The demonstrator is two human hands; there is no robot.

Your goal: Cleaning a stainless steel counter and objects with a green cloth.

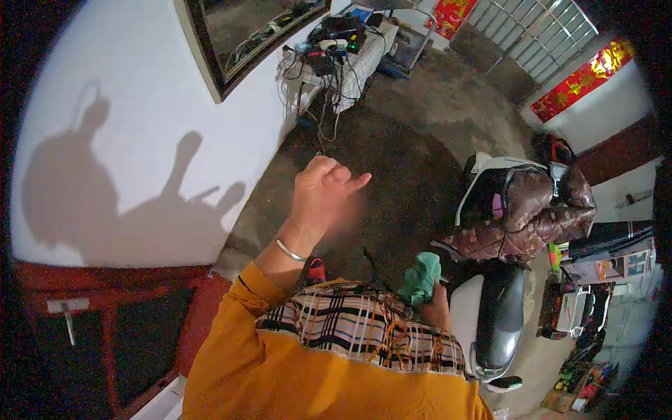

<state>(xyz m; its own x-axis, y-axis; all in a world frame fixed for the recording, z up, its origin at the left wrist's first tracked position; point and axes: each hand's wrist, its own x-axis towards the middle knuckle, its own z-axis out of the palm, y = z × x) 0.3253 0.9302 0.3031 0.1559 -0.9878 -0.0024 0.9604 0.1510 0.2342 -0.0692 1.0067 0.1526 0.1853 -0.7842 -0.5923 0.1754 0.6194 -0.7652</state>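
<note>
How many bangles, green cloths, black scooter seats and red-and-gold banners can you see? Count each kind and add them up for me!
Silver metal bangle, by the left hand: 1
Crumpled green cloth, in the right hand: 1
Long black scooter seat: 1
Rectangular red-and-gold banners: 2
Total: 5

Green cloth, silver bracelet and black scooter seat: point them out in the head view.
Green cloth [421, 278]: head view, middle of its crumpled bulk.
Silver bracelet [290, 252]: head view, middle of its visible band.
Black scooter seat [501, 318]: head view, middle of its top.
</note>
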